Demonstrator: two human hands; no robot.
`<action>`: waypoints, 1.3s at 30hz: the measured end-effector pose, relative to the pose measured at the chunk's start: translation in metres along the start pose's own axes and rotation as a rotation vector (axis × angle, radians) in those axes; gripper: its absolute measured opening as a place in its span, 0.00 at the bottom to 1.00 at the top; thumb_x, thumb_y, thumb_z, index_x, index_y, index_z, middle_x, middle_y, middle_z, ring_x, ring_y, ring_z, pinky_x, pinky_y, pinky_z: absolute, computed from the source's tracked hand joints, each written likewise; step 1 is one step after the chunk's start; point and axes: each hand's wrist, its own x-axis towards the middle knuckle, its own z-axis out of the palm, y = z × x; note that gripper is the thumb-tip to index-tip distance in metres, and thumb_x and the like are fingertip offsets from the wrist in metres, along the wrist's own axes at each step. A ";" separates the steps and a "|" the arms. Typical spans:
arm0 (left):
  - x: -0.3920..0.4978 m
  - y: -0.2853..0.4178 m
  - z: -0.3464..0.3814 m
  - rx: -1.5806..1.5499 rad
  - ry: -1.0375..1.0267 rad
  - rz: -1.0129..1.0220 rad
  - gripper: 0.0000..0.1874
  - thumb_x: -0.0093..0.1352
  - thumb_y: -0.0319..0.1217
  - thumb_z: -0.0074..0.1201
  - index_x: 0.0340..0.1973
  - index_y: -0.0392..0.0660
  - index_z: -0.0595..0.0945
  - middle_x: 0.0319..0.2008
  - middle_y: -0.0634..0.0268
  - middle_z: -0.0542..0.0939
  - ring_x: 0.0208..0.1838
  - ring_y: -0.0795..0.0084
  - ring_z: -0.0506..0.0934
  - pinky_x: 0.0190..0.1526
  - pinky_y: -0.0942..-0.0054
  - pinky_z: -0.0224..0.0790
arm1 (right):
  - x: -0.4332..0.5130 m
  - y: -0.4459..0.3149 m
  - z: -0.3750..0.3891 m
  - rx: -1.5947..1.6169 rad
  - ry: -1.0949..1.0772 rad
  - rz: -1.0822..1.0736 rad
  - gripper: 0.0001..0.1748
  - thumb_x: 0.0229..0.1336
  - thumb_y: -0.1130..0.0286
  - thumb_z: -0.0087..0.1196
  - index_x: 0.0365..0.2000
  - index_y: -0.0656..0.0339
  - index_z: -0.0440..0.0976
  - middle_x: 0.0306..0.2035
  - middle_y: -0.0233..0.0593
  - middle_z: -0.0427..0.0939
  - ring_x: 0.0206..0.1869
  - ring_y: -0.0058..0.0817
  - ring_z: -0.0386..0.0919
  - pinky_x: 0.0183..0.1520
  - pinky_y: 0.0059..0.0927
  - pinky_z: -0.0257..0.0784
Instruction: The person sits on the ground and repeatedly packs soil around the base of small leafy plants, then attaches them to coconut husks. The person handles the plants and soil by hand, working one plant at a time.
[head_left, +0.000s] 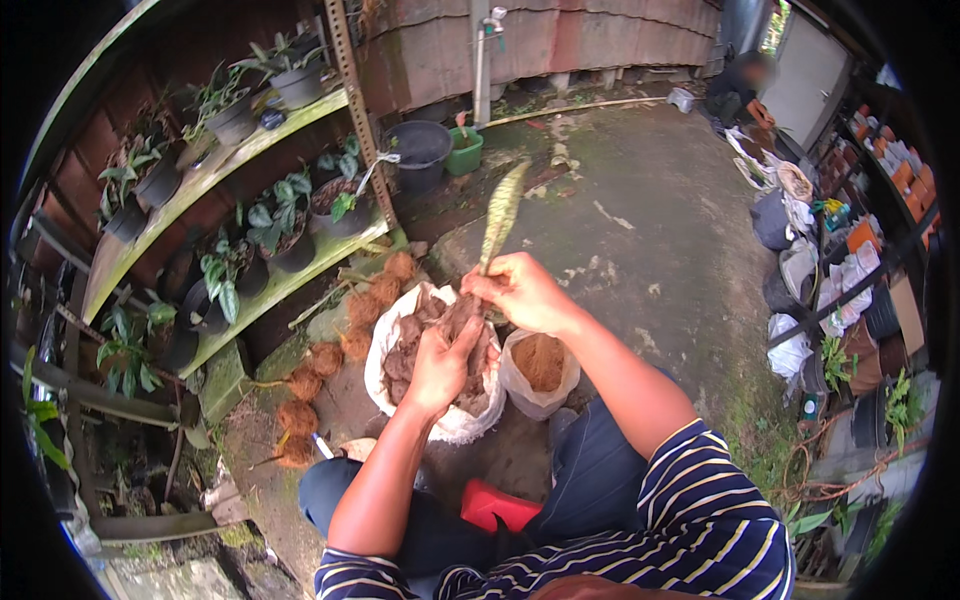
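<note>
A mottled green snake plant leaf (504, 206) stands upright in my right hand (529, 292), pinched near its base between thumb and fingers. Below it, my left hand (441, 364) grips a dark, moist clump of growing medium (459, 321) around the leaf's lower end. Both hands are over an open white woven sack (373, 367) filled with more dark clumps. Close to its right side is a translucent plastic bag (517, 394) holding fine brown material (536, 358), perhaps coir dust. My left fingers are partly hidden behind the clump.
Several fibre-wrapped balls (305, 382) line the ground to the left. Potted plants fill tiered shelves (225, 161) beyond them. A red plastic object (495, 506) lies between my legs. Another person (739, 90) crouches at the far right, near bags and stacked pots (784, 281).
</note>
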 end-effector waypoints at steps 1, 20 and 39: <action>-0.001 0.002 -0.003 -0.048 -0.043 -0.041 0.14 0.85 0.36 0.47 0.47 0.37 0.80 0.31 0.62 0.85 0.32 0.75 0.83 0.37 0.72 0.77 | 0.001 0.003 0.000 0.033 0.007 -0.036 0.13 0.74 0.69 0.60 0.44 0.72 0.84 0.40 0.36 0.88 0.44 0.19 0.83 0.49 0.28 0.79; 0.000 0.015 -0.031 -0.460 0.100 -0.025 0.16 0.84 0.31 0.46 0.62 0.33 0.73 0.52 0.52 0.83 0.53 0.63 0.83 0.58 0.61 0.79 | -0.010 0.023 0.016 -0.027 -0.361 -0.107 0.43 0.67 0.58 0.70 0.72 0.64 0.60 0.49 0.34 0.72 0.54 0.23 0.75 0.57 0.28 0.74; 0.005 -0.006 -0.028 -0.742 0.076 -0.055 0.17 0.85 0.35 0.42 0.63 0.37 0.72 0.60 0.54 0.79 0.63 0.62 0.79 0.68 0.52 0.72 | -0.006 0.028 0.054 0.373 -0.088 -0.033 0.30 0.68 0.76 0.65 0.64 0.75 0.64 0.59 0.41 0.80 0.60 0.24 0.79 0.64 0.27 0.75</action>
